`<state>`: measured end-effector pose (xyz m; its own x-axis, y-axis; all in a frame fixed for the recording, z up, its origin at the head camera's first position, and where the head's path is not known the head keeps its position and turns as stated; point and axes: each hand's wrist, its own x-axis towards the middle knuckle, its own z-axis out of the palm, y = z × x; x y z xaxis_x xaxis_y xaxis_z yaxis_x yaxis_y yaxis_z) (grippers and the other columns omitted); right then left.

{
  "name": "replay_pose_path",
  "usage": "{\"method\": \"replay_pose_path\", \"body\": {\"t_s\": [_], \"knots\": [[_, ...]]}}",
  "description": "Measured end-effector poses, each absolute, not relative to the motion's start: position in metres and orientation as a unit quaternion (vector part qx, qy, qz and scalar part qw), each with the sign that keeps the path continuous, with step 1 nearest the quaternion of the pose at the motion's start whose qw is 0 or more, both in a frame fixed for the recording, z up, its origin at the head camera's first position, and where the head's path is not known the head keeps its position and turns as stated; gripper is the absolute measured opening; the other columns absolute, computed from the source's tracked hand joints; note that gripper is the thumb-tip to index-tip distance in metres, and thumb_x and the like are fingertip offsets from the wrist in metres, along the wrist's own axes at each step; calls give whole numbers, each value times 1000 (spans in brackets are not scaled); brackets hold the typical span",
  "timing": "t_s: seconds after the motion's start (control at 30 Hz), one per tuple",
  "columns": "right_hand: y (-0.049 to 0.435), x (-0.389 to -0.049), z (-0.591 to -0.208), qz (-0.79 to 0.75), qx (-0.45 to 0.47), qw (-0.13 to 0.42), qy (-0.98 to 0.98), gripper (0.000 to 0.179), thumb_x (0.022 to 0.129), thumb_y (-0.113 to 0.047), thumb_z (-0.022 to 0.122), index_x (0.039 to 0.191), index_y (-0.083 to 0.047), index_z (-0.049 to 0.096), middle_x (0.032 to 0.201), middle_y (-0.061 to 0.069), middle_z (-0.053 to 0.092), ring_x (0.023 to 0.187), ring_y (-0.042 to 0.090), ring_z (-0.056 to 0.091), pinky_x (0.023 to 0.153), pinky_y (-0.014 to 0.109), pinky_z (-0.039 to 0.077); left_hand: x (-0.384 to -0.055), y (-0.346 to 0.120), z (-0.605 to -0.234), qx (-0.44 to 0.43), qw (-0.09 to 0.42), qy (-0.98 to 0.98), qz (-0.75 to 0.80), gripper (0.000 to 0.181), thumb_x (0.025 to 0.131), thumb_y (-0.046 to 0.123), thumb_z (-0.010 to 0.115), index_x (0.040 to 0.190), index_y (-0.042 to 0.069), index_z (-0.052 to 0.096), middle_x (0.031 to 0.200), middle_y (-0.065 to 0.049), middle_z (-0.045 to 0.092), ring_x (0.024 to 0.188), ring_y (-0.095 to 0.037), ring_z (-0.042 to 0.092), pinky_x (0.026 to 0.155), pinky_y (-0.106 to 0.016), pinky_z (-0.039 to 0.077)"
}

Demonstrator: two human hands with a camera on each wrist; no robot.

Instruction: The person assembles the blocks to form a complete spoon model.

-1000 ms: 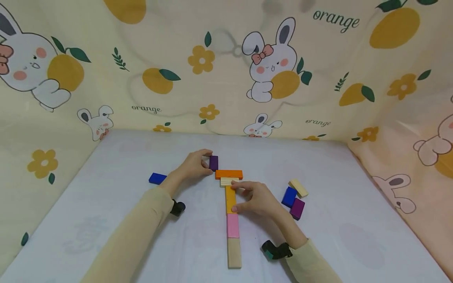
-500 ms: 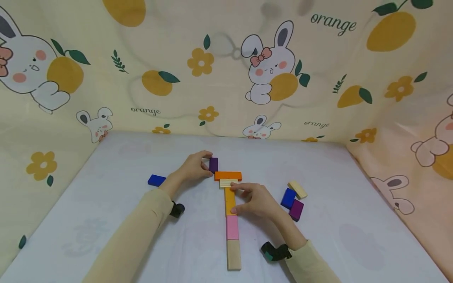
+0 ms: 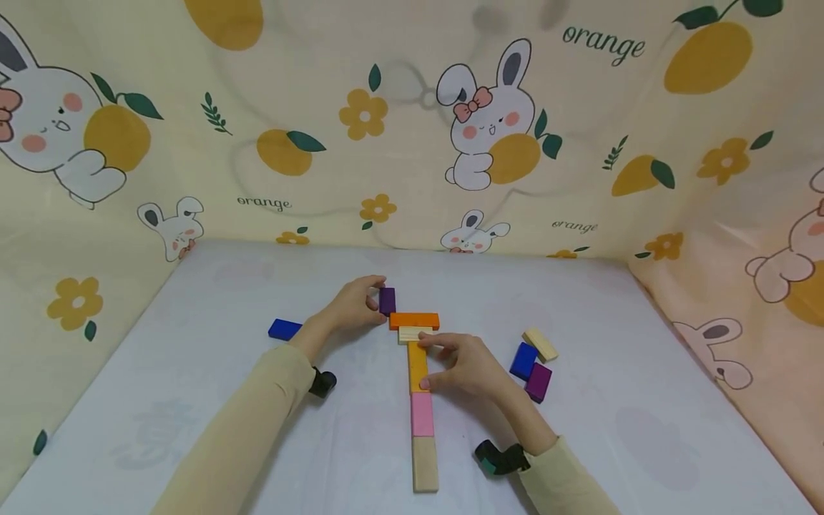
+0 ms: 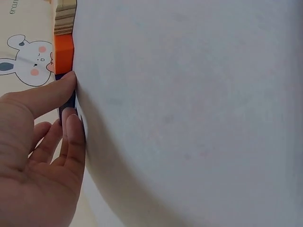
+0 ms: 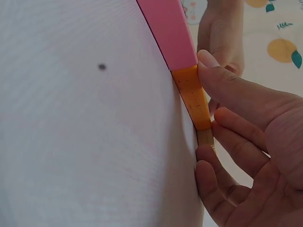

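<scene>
Wooden blocks form a row down the table in the head view. My left hand (image 3: 350,304) pinches a dark purple block (image 3: 387,302) between thumb and fingers, at the left end of a crosswise orange block (image 3: 415,321). Below that lies a pale ridged block (image 3: 412,334), then a yellow-orange block (image 3: 418,361), a pink block (image 3: 422,415) and a beige block (image 3: 425,465). My right hand (image 3: 470,363) holds the yellow-orange block (image 5: 193,94) by thumb and fingertips along its length. In the left wrist view, the fingers mostly hide the purple block (image 4: 68,101).
To the right lie a pale block (image 3: 541,344), a blue block (image 3: 524,360) and a purple block (image 3: 538,383), close together. Another blue block (image 3: 284,329) sits left of the left wrist. A printed curtain (image 3: 412,143) stands behind the white table (image 3: 347,458).
</scene>
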<state>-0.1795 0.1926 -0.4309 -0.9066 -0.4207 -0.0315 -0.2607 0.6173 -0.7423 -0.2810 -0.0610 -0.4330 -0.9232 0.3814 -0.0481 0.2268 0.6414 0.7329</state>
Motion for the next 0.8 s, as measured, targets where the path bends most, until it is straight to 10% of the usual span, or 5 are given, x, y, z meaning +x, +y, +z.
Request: {"method": "replay_pose_path", "body": {"t_s": [0.8], "knots": [[193,-179,-431,-395,-194,99,893,63,70,-33,90,128,-22,68,128,-7,62,94,19,57,77,33,52,-281,-59,-437,182,93,901,382,77,84,7,77,150,6,37,143,-9,49,89,-20,56,83,-28,51]]}}
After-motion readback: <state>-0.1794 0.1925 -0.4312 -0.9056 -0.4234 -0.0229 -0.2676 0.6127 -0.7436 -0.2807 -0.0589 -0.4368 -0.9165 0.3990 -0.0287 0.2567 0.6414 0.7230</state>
